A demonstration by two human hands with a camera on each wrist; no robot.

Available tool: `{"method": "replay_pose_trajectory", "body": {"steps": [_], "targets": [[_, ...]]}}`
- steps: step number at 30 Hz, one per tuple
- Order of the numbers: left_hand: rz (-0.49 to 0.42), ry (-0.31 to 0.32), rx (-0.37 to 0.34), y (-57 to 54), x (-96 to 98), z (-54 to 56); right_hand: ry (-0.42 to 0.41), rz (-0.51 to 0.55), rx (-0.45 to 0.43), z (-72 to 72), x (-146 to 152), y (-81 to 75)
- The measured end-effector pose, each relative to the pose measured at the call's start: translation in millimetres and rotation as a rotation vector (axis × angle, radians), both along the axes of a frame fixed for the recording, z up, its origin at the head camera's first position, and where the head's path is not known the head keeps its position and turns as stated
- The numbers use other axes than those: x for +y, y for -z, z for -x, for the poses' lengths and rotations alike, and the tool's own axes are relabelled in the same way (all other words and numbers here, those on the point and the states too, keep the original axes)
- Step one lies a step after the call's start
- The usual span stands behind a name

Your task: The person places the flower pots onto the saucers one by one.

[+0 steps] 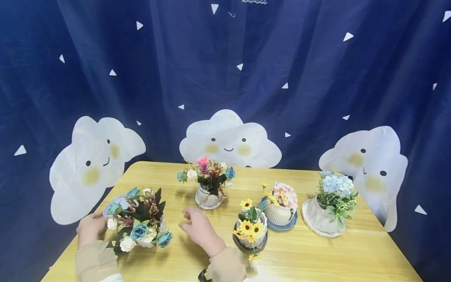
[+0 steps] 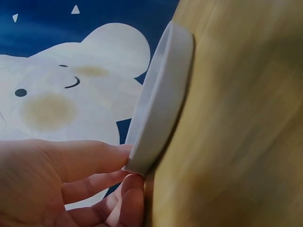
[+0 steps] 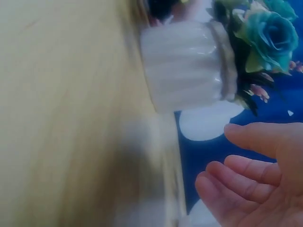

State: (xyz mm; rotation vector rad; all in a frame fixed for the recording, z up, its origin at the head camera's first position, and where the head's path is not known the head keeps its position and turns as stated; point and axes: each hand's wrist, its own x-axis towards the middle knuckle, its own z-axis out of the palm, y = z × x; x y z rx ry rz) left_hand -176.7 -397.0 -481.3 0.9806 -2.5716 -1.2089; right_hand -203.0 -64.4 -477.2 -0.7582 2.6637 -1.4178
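My left hand [image 1: 92, 228] pinches the rim of a white saucer [image 2: 165, 109] between thumb and fingers. That saucer stands low over the wooden table, largely hidden in the head view behind a bouquet of teal and white artificial roses [image 1: 139, 232]. The roses fill a white ribbed flowerpot [image 3: 187, 66] to the right of my left hand. My right hand [image 1: 199, 228] hovers above the table on the pot's other side, its fingers loosely bent and holding nothing. In the right wrist view, thumb and fingertips [image 3: 208, 184] are apart from the pot.
Behind my right hand stands a flowerpot with pink, white and blue roses [image 1: 208, 196] on a saucer. To the right are pots of yellow daisies [image 1: 251, 229], pink blossoms [image 1: 280, 213] and pale blue flowers [image 1: 324, 215], each on a saucer. A dark blue curtain [image 1: 225, 70] hangs behind the table [image 1: 292, 262].
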Motion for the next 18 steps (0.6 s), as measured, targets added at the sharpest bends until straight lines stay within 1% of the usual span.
{"method": "replay_pose_trajectory", "body": {"steps": [3,6,10,12,15,18], "targets": [[-0.001,0.019,-0.015,0.0,-2.8,-1.3,-0.008,-0.007,0.013,-0.7,-3,2.6],[-0.007,0.031,-0.024,0.0,-5.8,-3.6,-0.033,-0.011,0.028,-1.8,-5,4.2],[-0.061,0.034,-0.042,-0.8,-10.1,-8.5,-0.059,-0.027,0.048,-2.9,-7,5.7],[-0.073,0.039,-0.054,-1.3,-12.5,-11.2,-0.063,-0.048,0.062,-3.0,-8,6.5],[-0.072,0.022,-0.075,-3.2,-14.7,-14.8,-0.076,-0.095,0.074,-2.5,-11,8.0],[-0.04,0.007,-0.103,-5.8,-16.2,-19.9,-0.106,-0.148,0.088,-1.6,-15,9.5]]}}
